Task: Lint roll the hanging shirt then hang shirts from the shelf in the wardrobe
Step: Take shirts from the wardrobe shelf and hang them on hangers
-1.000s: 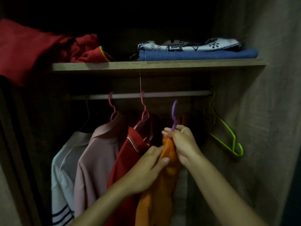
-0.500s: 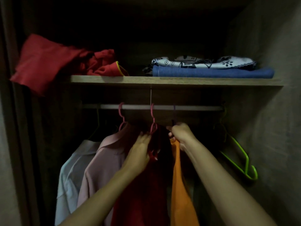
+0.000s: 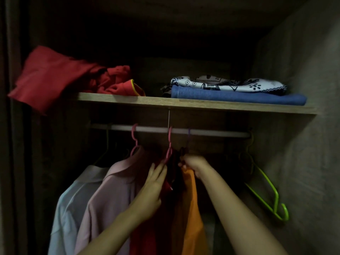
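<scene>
Both arms reach up from the bottom edge into a dim wardrobe. The left hand (image 3: 153,183) is open, fingers straight and together, pressed against the red shirt (image 3: 147,232) just below its pink hanger (image 3: 168,153). The right hand (image 3: 196,165) is closed around the top of the orange shirt (image 3: 191,214), gripping it just under the purple hanger hook (image 3: 188,138) that goes up to the rail (image 3: 211,133). At nine o'clock from the hands hang the pink shirt (image 3: 110,196) and, beyond it, the pale blue shirt (image 3: 70,203). At three o'clock an empty green hanger (image 3: 270,192) dangles tilted near the side wall. Further up at twelve o'clock is the shelf (image 3: 184,103): crumpled red clothes (image 3: 60,80) spill over its left end, and on the right a folded blue shirt (image 3: 239,97) lies with a patterned white shirt (image 3: 230,84) stacked on top.
</scene>
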`<state>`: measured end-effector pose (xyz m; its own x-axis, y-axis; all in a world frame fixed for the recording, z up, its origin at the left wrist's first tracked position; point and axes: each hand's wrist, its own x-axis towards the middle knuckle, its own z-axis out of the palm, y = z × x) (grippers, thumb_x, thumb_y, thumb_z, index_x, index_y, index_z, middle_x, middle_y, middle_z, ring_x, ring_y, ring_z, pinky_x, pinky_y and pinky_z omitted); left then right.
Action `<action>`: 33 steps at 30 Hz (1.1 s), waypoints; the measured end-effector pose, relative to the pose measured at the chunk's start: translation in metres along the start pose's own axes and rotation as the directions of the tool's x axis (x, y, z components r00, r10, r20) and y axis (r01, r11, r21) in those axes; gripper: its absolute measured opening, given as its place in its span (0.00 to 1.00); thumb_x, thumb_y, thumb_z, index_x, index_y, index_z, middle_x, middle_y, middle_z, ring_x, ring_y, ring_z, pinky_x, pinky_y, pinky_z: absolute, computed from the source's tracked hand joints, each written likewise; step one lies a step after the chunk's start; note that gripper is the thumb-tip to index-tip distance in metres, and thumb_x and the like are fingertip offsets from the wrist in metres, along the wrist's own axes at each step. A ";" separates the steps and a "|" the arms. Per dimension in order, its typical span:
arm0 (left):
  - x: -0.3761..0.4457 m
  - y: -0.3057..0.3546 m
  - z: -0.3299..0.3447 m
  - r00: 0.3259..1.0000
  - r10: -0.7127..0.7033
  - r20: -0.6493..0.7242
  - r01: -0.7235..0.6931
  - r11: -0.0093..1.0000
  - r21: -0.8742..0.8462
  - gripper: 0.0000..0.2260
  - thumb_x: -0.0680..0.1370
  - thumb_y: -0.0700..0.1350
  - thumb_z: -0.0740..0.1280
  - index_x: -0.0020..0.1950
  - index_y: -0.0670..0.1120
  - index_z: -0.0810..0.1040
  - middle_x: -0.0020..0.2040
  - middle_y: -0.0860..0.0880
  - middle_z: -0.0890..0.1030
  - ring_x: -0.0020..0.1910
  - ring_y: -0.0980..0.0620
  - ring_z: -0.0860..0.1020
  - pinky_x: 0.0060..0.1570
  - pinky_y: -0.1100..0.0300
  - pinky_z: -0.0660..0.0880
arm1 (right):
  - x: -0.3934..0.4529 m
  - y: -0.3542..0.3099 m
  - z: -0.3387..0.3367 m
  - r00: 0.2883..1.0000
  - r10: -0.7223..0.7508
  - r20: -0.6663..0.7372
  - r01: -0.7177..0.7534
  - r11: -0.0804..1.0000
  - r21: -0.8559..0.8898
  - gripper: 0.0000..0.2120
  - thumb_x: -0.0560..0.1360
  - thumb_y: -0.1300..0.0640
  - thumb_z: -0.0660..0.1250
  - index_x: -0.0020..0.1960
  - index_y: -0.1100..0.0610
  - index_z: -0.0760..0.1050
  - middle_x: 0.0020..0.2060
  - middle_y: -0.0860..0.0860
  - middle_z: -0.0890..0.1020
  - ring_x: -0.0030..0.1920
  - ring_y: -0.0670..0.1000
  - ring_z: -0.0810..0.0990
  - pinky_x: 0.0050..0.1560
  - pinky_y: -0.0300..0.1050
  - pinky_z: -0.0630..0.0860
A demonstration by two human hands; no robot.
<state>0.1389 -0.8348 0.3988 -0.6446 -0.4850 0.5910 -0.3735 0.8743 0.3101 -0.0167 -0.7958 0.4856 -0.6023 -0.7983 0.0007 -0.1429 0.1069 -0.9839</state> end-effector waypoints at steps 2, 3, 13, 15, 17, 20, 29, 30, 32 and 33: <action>-0.004 -0.002 0.002 1.000 -0.008 0.014 0.008 1.000 0.002 0.42 0.70 0.24 0.57 0.77 0.45 0.39 0.72 0.56 0.31 0.74 0.52 0.32 0.65 0.72 0.32 | -0.019 0.006 0.000 0.993 -0.104 -0.047 0.083 0.942 -0.326 0.07 0.78 0.64 0.61 0.48 0.59 0.77 0.45 0.57 0.80 0.44 0.53 0.82 0.43 0.43 0.80; -0.005 -0.003 0.002 1.000 -0.009 0.021 0.009 1.000 0.001 0.43 0.69 0.24 0.57 0.77 0.45 0.38 0.73 0.55 0.31 0.74 0.51 0.32 0.63 0.74 0.31 | -0.030 0.011 -0.001 0.982 -0.180 -0.058 0.126 0.854 -0.505 0.09 0.76 0.63 0.62 0.54 0.58 0.78 0.51 0.57 0.80 0.52 0.55 0.81 0.51 0.45 0.80; -0.021 -0.002 -0.007 0.996 -0.019 0.085 0.022 0.999 -0.032 0.43 0.71 0.26 0.58 0.76 0.49 0.37 0.73 0.56 0.30 0.75 0.53 0.33 0.67 0.74 0.33 | -0.123 0.039 0.005 0.969 -0.245 -0.023 0.148 0.656 -0.740 0.40 0.79 0.57 0.62 0.78 0.50 0.37 0.79 0.52 0.46 0.74 0.52 0.64 0.68 0.46 0.67; -0.024 0.004 -0.029 0.990 0.107 -0.087 -0.106 0.994 0.016 0.35 0.77 0.36 0.59 0.77 0.49 0.42 0.76 0.55 0.36 0.76 0.54 0.36 0.75 0.60 0.41 | -0.130 0.025 0.008 0.945 -0.325 -0.041 0.175 0.607 -0.775 0.39 0.79 0.51 0.61 0.78 0.47 0.37 0.79 0.49 0.44 0.76 0.50 0.59 0.71 0.46 0.63; -0.023 0.011 -0.071 0.910 0.249 -0.332 -0.238 0.968 0.074 0.29 0.78 0.45 0.58 0.78 0.50 0.53 0.79 0.52 0.48 0.78 0.54 0.45 0.75 0.58 0.47 | -0.140 -0.002 0.011 0.836 -0.548 0.010 0.331 0.490 -0.807 0.36 0.79 0.46 0.60 0.78 0.46 0.41 0.79 0.45 0.46 0.77 0.46 0.54 0.72 0.40 0.57; -0.013 0.026 -0.162 0.712 0.304 -0.634 -0.299 0.947 0.118 0.21 0.77 0.44 0.61 0.70 0.48 0.70 0.72 0.49 0.69 0.74 0.54 0.63 0.73 0.60 0.55 | -0.161 -0.063 0.024 0.513 -0.857 0.045 0.664 0.363 -0.654 0.25 0.77 0.49 0.64 0.72 0.44 0.64 0.68 0.43 0.69 0.68 0.44 0.68 0.66 0.38 0.65; 0.056 0.010 -0.318 0.822 0.025 -0.569 0.175 0.939 0.295 0.19 0.78 0.51 0.63 0.68 0.47 0.72 0.67 0.44 0.71 0.65 0.45 0.71 0.64 0.51 0.70 | -0.133 -0.232 0.078 0.606 -0.759 0.239 0.647 0.294 -0.704 0.29 0.74 0.44 0.67 0.72 0.48 0.65 0.66 0.52 0.73 0.64 0.54 0.73 0.57 0.49 0.73; 0.063 0.006 -0.319 0.877 -0.045 -0.478 0.222 0.920 0.322 0.24 0.77 0.55 0.63 0.71 0.47 0.69 0.69 0.43 0.70 0.67 0.44 0.70 0.65 0.50 0.68 | -0.124 -0.233 0.087 0.691 -0.651 0.315 0.620 0.309 -0.721 0.33 0.74 0.44 0.68 0.75 0.47 0.60 0.69 0.53 0.70 0.66 0.56 0.71 0.57 0.48 0.71; 0.070 0.001 -0.313 0.934 -0.170 -0.315 0.302 0.845 0.440 0.32 0.75 0.62 0.63 0.74 0.48 0.62 0.71 0.43 0.68 0.69 0.42 0.67 0.67 0.48 0.64 | -0.108 -0.223 0.102 0.750 -0.513 0.418 0.623 0.334 -0.707 0.35 0.75 0.44 0.66 0.77 0.48 0.56 0.71 0.55 0.69 0.67 0.57 0.71 0.57 0.45 0.67; 0.072 0.000 -0.309 0.941 -0.212 -0.264 0.323 0.798 0.508 0.34 0.74 0.64 0.63 0.75 0.49 0.60 0.72 0.43 0.67 0.70 0.40 0.65 0.68 0.47 0.61 | -0.102 -0.218 0.107 0.747 -0.509 0.428 0.635 0.354 -0.686 0.34 0.76 0.44 0.65 0.77 0.49 0.57 0.71 0.55 0.69 0.67 0.57 0.71 0.58 0.44 0.66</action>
<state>0.2988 -0.8629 0.6712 -0.3507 -0.6364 0.6870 -0.8455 0.5305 0.0599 0.1596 -0.8010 0.6810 -0.0408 -0.9043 0.4248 -0.9722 -0.0623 -0.2258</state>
